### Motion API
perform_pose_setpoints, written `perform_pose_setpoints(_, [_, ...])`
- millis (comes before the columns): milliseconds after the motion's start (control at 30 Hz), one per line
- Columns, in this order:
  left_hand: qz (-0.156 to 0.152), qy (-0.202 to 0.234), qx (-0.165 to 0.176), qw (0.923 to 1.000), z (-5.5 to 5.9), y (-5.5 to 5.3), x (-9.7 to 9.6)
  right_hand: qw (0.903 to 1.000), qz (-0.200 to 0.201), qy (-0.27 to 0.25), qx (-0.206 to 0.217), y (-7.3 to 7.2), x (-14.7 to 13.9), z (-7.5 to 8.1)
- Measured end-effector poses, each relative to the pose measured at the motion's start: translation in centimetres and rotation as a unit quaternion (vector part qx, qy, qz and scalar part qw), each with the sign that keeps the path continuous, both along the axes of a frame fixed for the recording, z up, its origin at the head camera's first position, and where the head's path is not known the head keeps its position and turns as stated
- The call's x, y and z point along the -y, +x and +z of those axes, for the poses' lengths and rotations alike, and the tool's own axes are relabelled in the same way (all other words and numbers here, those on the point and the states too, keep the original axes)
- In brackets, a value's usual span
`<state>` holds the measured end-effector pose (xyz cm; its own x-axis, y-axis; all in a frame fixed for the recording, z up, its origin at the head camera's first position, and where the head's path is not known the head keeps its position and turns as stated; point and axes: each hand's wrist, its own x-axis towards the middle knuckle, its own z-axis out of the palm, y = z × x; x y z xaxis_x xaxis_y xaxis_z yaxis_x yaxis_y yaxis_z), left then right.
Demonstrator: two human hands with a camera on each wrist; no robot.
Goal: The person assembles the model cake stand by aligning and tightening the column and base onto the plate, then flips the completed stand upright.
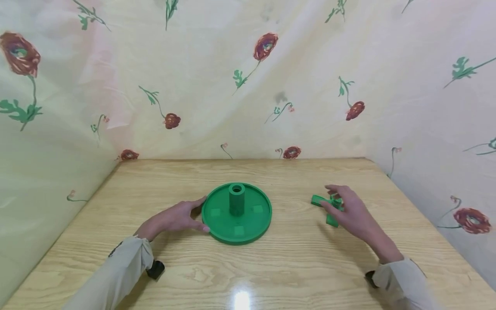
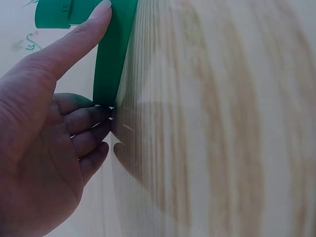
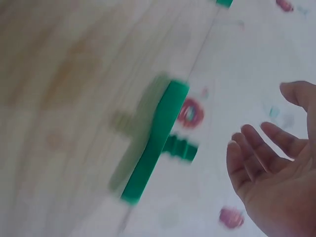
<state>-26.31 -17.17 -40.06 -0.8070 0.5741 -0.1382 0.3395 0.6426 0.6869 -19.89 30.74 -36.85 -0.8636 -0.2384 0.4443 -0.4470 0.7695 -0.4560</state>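
A round green plate (image 1: 221, 224) with a low rim lies on the table, a hollow post (image 1: 237, 202) rising from its middle. At its left edge my left hand (image 1: 176, 221) touches the rim, thumb at the near side and fingers farther back. In the left wrist view the thumb lies along the plate's edge (image 2: 111, 54), fingertips low by the table. My right hand (image 1: 352, 215) hovers over a green armed piece (image 1: 319, 200), partly covering it. The right wrist view shows that piece with a ribbed stud (image 3: 180, 148), apart from the loosely spread fingers.
The wooden table (image 1: 294, 267) ends at a flower-printed cloth (image 1: 209, 86) that hangs behind it and along both sides. Bare tabletop lies between the plate and the armed piece. Dark bands (image 1: 156, 270) sit at both sleeves.
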Motion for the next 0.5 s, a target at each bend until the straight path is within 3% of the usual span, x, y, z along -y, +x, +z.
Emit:
perform_pose_setpoints(300, [0.001,-0.002,0.000,1.0000,0.0,0.1,0.1,0.9973,-0.041,0.045,0.041,1.1,-4.9,0.3])
perform_pose_setpoints(500, [0.001,0.000,0.002,1.0000,0.2,0.2,0.1,0.9892,-0.059,0.077,0.110,1.0,-7.1,-0.2])
